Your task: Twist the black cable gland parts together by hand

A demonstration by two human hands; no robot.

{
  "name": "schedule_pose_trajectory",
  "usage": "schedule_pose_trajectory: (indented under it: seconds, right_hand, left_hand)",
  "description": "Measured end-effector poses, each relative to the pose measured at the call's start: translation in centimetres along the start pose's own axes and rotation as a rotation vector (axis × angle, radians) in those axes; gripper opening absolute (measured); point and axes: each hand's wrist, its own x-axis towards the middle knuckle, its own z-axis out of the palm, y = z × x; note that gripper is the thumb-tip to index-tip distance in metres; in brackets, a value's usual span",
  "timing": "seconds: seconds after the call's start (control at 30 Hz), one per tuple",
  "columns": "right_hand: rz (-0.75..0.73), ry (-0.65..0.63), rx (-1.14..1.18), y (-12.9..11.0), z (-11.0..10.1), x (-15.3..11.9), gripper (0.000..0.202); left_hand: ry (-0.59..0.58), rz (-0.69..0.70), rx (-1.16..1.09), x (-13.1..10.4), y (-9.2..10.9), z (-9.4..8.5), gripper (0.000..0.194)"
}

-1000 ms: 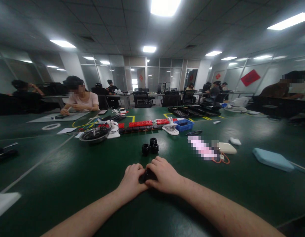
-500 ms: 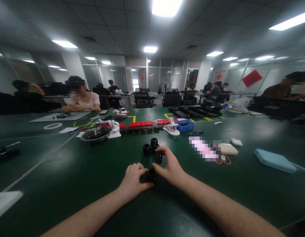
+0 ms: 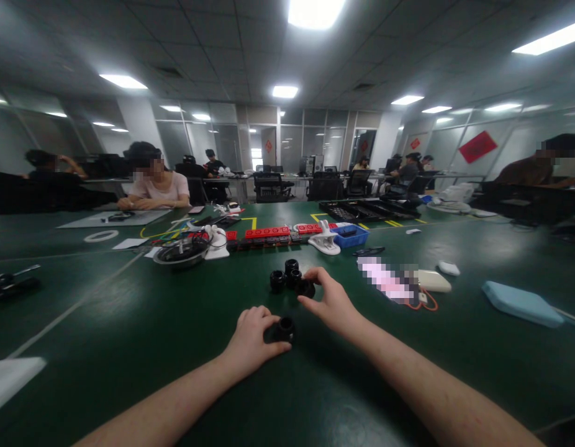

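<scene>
Near the middle of the table, my left hand [image 3: 251, 338] has its thumb and fingers closed around a small glossy black jar-like piece [image 3: 285, 328] with an open round top. Farther forward and to the right, my right hand [image 3: 333, 300] pinches another black jar-like piece [image 3: 307, 288] between thumb and fingers. Right beside that piece stands a cluster of similar ones: one on the left [image 3: 277, 281], one at the back [image 3: 292, 267], and one in the middle [image 3: 295, 277]. Whether the right-hand piece touches the table is hard to tell.
Across the green table [image 3: 185, 323] lie a metal bowl [image 3: 176, 256], a red block strip [image 3: 267, 232], a white clamp [image 3: 325, 241] and a blue bin [image 3: 351, 236]. To the right are a cream power bank [image 3: 433, 280] and a light-blue case [image 3: 520, 303]. A person [image 3: 154, 180] sits opposite.
My right hand has moved away from the left hand's piece, forward and slightly right, carrying its black jar-like piece to the cluster. The left hand keeps its hold in the same place.
</scene>
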Motion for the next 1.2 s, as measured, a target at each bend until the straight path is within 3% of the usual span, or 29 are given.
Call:
schedule_pose_trajectory:
  seconds: [0.2, 0.43, 0.57, 0.83, 1.2]
  right_hand:
    - [0.023, -0.138, -0.167, 0.6, -0.5, 0.1, 0.024]
    - [0.143, -0.474, -0.346, 0.7, -0.3, -0.3, 0.027]
    - [0.126, -0.518, -0.404, -0.1, -0.6, -0.5, 0.029]
    - [0.088, -0.571, -0.487, -0.2, -0.7, -0.5, 0.054]
    - [0.055, -0.618, -0.508, 0.2, -1.0, -0.2, 0.039]
  left_hand:
    - [-0.009, 0.008, -0.002, 0.3, -0.2, 0.1, 0.045]
    - [0.018, 0.011, -0.012, 0.2, -0.3, 0.3, 0.043]
    - [0.022, 0.021, 0.007, 0.3, -0.4, 0.5, 0.044]
    - [0.025, 0.038, 0.015, 0.4, -0.5, 0.6, 0.043]
    - [0.024, 0.018, -0.003, 0.2, -0.3, 0.4, 0.046]
